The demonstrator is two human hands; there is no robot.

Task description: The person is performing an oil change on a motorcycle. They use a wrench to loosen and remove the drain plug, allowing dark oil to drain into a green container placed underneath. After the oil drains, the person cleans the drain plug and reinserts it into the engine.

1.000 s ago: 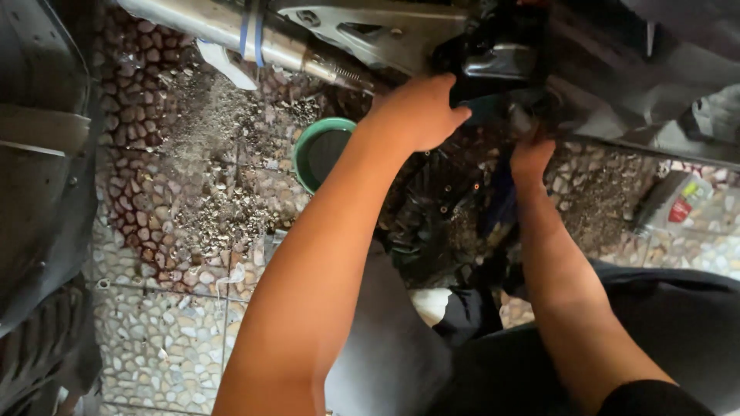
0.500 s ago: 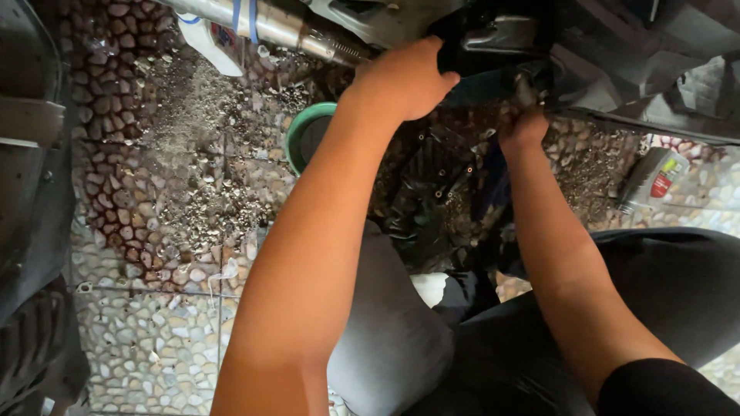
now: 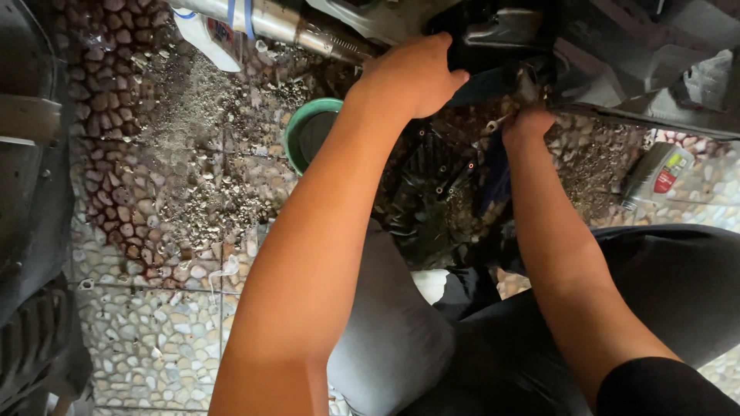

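Note:
My left hand reaches up under a motorcycle and curls over a black engine part, its fingertips hidden behind the part. Just right of it, my right hand is closed in a fist below the same underside. A small silvery tool tip pokes out on the fist's left side. A chrome exhaust pipe runs along the top, left of my left hand. A black cover with bolt holes lies on the pebbled floor between my forearms.
A green-rimmed bowl stands on the floor under my left forearm. A white bottle lies near the pipe and a grey oil bottle at the right. A tyre and dark bodywork fill the left edge. Grit covers the floor.
Both hands have stayed at the engine underside. The view has shifted a little, with my hands now slightly lower and further right in the picture.

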